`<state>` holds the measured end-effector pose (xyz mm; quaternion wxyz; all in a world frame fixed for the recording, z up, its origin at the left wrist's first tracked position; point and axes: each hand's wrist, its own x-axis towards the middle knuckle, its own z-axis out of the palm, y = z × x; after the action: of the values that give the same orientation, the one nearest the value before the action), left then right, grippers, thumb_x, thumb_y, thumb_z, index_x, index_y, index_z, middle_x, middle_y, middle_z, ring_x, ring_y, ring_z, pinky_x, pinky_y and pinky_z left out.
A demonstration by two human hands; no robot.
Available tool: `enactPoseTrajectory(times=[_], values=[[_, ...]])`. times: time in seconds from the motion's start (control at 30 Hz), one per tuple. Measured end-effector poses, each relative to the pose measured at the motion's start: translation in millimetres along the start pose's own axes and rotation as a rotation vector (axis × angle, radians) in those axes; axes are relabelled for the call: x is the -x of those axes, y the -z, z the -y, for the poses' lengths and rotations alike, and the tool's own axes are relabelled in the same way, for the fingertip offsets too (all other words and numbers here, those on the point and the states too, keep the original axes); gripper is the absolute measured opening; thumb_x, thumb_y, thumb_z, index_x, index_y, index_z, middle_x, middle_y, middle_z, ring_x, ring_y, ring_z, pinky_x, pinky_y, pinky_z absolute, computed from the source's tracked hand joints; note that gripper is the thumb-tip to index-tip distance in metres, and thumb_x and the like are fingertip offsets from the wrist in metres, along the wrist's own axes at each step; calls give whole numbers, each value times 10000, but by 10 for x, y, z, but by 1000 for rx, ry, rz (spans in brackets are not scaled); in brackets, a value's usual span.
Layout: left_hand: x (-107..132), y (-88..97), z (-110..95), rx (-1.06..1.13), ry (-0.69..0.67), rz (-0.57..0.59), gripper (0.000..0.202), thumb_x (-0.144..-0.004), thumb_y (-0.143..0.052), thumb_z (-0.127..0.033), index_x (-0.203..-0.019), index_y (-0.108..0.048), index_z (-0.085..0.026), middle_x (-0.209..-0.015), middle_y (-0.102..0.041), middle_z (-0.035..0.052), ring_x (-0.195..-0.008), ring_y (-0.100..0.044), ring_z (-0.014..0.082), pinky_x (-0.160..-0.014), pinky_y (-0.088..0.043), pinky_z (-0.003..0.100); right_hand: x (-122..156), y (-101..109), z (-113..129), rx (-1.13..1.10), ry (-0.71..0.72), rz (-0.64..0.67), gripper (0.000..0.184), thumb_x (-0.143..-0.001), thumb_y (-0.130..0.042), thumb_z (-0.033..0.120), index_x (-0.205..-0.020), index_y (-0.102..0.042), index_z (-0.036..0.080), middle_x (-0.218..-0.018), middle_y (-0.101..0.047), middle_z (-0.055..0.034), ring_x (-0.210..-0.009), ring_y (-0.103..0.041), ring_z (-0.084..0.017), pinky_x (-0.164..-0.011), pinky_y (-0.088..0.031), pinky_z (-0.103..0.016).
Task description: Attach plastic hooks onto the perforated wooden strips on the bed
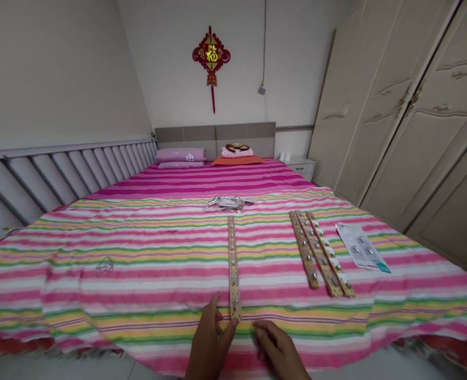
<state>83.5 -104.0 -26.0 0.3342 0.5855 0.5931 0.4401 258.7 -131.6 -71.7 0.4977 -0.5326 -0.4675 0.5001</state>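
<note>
A narrow tan strip [234, 264] with a row of small shiny metal pieces lies lengthwise on the striped bedspread [146, 295]. My left hand [213, 335] is at its near end, index finger stretched out and thumb touching or just beside the strip's tip. To the right of that end, my right hand [275, 345] hovers low over the cloth, its fingers curled with thumb and index finger together. Whatever it may hold is too small to make out. Farther right lie three similar strips [320, 253], one carrying white round pieces.
A clear-and-white blister pack [362, 248] with round metal pieces lies at the right. Plastic packets [227, 203] sit beyond the central strip. A small clear crumpled piece [104, 265] rests at the left. Wardrobe doors [411, 132] rise on the right, a bed rail [59, 153] on the left.
</note>
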Motion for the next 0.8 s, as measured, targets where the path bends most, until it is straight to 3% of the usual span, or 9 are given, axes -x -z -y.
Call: enactPoseTrajectory(times=[0.07,0.2,0.47,0.63,0.8], values=[[-48,-74,-15,15,0,-23,527,-633,-708,-408,-1100,-598,-190,-809,-568,30,-646,-512,175,-632,-446,294,-129,-81,-12,-126,-92,-9,474,-661,-605,648,-703,-640,177,-597,-607,2,-427,-514,-117,-432,-374,-236],[-171,-227,-43,4,-35,29,400,-633,-714,-367,-998,-623,-229,-908,-598,56,-846,-561,233,-747,-445,312,-348,-251,20,-294,-228,-39,528,-580,-643,691,-643,-622,167,-600,-650,-27,-454,-562,-131,-423,-394,-219],[-368,-323,46,29,-34,135,315,-767,-575,-332,-1056,-601,-211,-1029,-647,94,-947,-592,252,-831,-435,348,-496,-531,92,-654,-382,105,459,-759,-568,597,-807,-651,148,-610,-671,-45,-533,-623,-169,-480,-467,-247],[-510,-298,42,145,94,115,273,-807,-509,-373,-998,-562,-184,-749,-623,30,-686,-593,197,-641,-436,293,-578,-626,111,-636,-430,31,472,-765,-548,619,-828,-637,159,-546,-630,-18,-482,-591,-159,-437,-441,-242],[-665,-340,89,268,183,203,225,-780,-549,-390,-888,-535,-194,-618,-527,-37,-575,-542,143,-537,-393,237,-618,-706,77,-558,-381,-15,543,-725,-524,692,-786,-618,161,-506,-568,4,-420,-518,-129,-375,-357,-212]])
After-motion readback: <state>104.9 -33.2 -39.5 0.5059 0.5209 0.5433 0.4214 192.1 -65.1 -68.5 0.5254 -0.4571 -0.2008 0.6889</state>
